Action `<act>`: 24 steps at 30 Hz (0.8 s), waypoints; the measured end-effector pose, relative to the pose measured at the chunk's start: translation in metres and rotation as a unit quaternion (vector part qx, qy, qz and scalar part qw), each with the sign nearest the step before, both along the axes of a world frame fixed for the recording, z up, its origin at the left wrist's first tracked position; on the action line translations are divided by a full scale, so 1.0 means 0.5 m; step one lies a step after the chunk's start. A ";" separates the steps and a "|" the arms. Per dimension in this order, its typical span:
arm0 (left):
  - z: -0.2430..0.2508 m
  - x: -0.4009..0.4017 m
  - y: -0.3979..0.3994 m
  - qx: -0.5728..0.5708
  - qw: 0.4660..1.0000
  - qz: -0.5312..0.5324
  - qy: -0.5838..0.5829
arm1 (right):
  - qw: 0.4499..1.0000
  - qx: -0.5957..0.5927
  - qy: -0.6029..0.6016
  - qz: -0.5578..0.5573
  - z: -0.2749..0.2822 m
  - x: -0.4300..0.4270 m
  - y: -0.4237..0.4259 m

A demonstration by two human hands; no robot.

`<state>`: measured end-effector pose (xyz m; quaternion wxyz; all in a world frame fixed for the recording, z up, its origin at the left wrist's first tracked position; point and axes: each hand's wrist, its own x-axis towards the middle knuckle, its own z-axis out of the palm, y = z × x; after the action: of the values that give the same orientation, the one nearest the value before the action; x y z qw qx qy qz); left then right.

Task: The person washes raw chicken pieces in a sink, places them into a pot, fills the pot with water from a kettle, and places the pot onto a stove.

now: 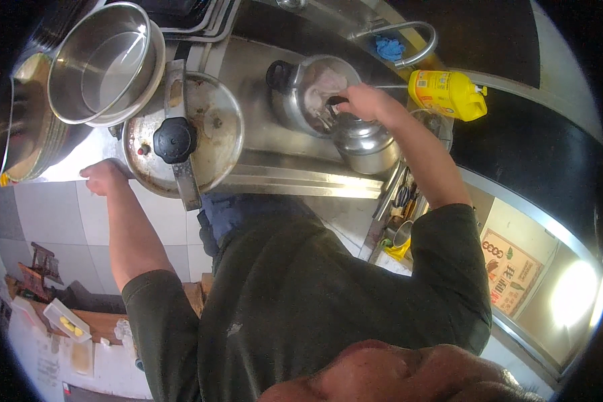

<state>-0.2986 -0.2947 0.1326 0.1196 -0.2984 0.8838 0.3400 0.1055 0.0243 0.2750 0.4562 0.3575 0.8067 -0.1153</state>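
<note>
My right hand (364, 101) grips the black handle of a stainless steel kettle (364, 145), which is tilted against the rim of a steel pot (289, 100). Pale pieces of meat (326, 88) lie inside that pot, which has a dark side handle (280, 75). To the left, a pressure cooker (216, 125) stands with its stained lid on. A metal bar with a black knob (175, 140) crosses the lid. My left hand (105, 177) is closed at the cooker's side handle, mostly hidden by the fingers, close to the counter edge.
A steel basin (103, 65) rests on a pale bowl beside stacked baskets (37, 125). Behind the pot are a curved faucet (422, 37), a blue cloth (389, 47) and a yellow bottle (447, 94). Utensils (404, 201) stand right of the sink's front edge (301, 182).
</note>
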 end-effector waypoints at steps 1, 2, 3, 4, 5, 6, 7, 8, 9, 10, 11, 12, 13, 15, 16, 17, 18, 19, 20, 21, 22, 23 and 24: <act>0.003 0.002 0.000 0.000 1.000 0.000 0.000 | 1.000 0.006 -0.006 0.000 -0.001 0.001 0.001; 0.008 0.004 0.000 0.018 1.000 0.004 0.000 | 1.000 0.006 -0.006 0.000 -0.002 0.002 0.002; 0.012 0.007 0.005 0.036 0.999 0.005 -0.002 | 1.000 0.010 -0.009 0.004 -0.003 0.006 0.002; 0.013 0.009 0.009 0.037 0.999 0.003 -0.004 | 1.000 0.015 -0.013 0.008 -0.004 0.010 0.002; 0.013 0.010 0.013 0.062 0.998 0.026 -0.007 | 1.000 0.016 -0.015 0.005 -0.006 0.015 0.002; 0.020 0.009 0.009 0.086 0.995 0.054 -0.006 | 1.000 0.013 -0.017 0.000 -0.006 0.013 0.004; 0.021 0.007 0.004 0.085 0.995 0.056 -0.004 | 1.000 0.011 -0.019 -0.006 -0.006 0.010 0.005; 0.018 0.004 -0.003 0.076 0.996 0.053 0.001 | 1.000 0.010 -0.018 -0.004 -0.005 0.008 0.005; 0.011 0.003 -0.002 0.070 0.996 0.047 0.003 | 1.000 0.012 -0.018 0.000 0.000 0.008 0.004; 0.004 0.002 0.000 0.070 0.996 0.046 0.002 | 1.000 0.014 -0.018 0.004 0.003 0.009 0.002; -0.001 0.002 0.003 0.072 0.996 0.056 0.000 | 1.000 0.015 -0.019 0.003 0.005 0.012 0.001; 0.003 0.004 0.007 0.073 0.995 0.066 -0.002 | 1.000 0.016 -0.002 0.001 0.008 0.017 -0.001; 0.009 0.007 0.011 0.072 0.995 0.065 -0.002 | 1.000 0.017 0.016 -0.002 0.012 0.020 -0.003; 0.026 0.012 0.016 0.061 0.996 0.070 -0.002 | 1.000 0.019 0.016 -0.017 0.024 0.013 -0.008; 0.028 0.011 0.014 0.060 0.996 0.070 -0.002 | 0.999 0.020 0.017 -0.031 0.030 0.009 -0.009; 0.028 0.010 0.011 0.053 0.996 0.069 -0.004 | 0.999 0.020 0.018 -0.030 0.032 0.008 -0.008; 0.025 0.009 0.011 0.046 0.997 0.066 -0.008 | 0.999 0.023 0.026 -0.033 0.034 0.010 -0.007; 0.023 0.009 0.009 0.046 0.997 0.065 -0.008 | 0.998 0.027 0.034 -0.036 0.035 0.013 -0.007; 0.021 0.008 0.007 0.022 0.999 0.021 -0.012 | 0.998 0.027 0.033 -0.037 0.026 0.023 -0.002; 0.024 0.010 0.008 -0.002 1.000 -0.023 -0.016 | 0.998 0.026 0.047 -0.033 0.017 0.031 0.003; 0.028 0.012 0.012 -0.002 1.000 -0.024 -0.017 | 0.997 0.025 0.061 -0.030 0.010 0.039 0.006; 0.032 0.013 0.016 -0.010 1.000 -0.023 -0.018 | 0.997 0.026 0.060 -0.031 0.007 0.048 0.010; 0.036 0.015 0.018 -0.020 0.999 -0.021 -0.019 | 0.997 0.021 0.062 -0.036 0.015 0.042 0.007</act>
<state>-0.2910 -0.2857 0.1507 0.1375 -0.2889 0.8938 0.3143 0.1264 0.0280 0.2825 0.3928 0.3881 0.8224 -0.1365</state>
